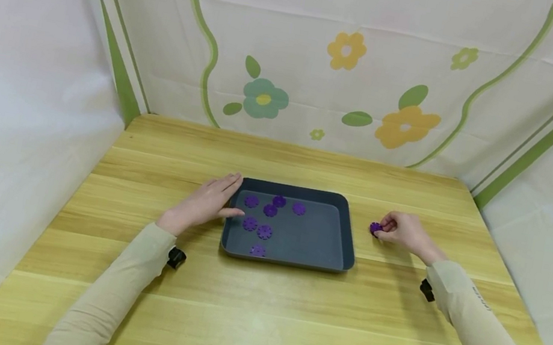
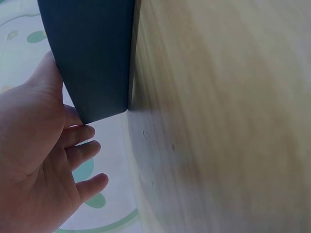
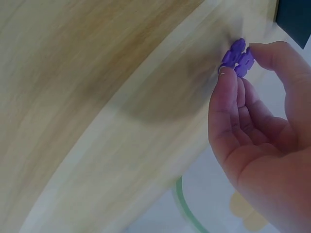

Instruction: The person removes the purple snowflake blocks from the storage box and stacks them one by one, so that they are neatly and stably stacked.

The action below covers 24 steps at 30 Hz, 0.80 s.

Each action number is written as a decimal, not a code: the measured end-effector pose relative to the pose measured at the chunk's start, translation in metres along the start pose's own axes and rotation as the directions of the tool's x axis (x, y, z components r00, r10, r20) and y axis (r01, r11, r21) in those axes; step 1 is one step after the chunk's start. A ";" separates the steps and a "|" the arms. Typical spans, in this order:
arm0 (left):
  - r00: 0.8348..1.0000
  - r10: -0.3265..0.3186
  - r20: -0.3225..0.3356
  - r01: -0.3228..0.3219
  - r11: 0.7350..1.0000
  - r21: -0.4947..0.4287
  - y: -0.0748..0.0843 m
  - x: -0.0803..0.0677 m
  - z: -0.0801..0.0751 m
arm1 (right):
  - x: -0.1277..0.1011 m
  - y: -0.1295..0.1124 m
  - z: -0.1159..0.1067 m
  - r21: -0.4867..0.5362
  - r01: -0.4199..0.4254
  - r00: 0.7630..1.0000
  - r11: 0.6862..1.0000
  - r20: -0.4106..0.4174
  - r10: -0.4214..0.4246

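In the head view a dark grey tray (image 1: 311, 227) lies on the wooden table with several purple snowflake discs (image 1: 264, 232) inside, mostly toward its left half. My left hand (image 1: 207, 199) rests along the tray's left edge, fingers extended near the far left corner and thumb over the rim. The left wrist view shows that hand (image 2: 39, 145) against the tray's outer wall (image 2: 92, 53), its fingers loosely spread. To the right of the tray, my right hand (image 1: 405, 232) pinches a purple snowflake disc (image 1: 375, 229) between thumb and fingertips, low over the table.
The wooden table (image 1: 251, 321) reaches back to a white curtain (image 1: 299, 36) printed with flowers. More white cloth hangs on the left (image 1: 17, 111) and right sides. A black wrist strap (image 1: 177, 258) shows below my left sleeve, another (image 1: 427, 290) below the right.
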<state>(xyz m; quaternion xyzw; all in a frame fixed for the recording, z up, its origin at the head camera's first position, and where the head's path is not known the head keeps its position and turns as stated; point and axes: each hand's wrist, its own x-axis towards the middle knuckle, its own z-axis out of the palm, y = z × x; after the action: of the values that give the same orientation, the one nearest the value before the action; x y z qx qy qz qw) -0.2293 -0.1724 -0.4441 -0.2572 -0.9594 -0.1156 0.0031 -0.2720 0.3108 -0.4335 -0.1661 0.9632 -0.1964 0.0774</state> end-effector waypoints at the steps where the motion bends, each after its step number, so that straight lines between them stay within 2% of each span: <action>1: 1.000 -0.001 0.000 0.001 1.000 -0.002 0.000 0.000 0.000 | 0.000 0.001 0.000 0.000 0.003 1.000 1.000 0.000 -0.003; 24: 1.000 0.000 -0.006 0.000 1.000 -0.002 0.000 0.000 0.001 | -0.001 0.004 0.002 -0.008 0.020 1.000 1.000 0.004 -0.020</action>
<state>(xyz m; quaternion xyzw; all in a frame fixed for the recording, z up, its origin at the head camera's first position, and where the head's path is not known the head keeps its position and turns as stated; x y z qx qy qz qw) -0.2295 -0.1723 -0.4450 -0.2568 -0.9593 -0.1173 0.0060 -0.2715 0.3144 -0.4374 -0.1764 0.9622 -0.1931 0.0765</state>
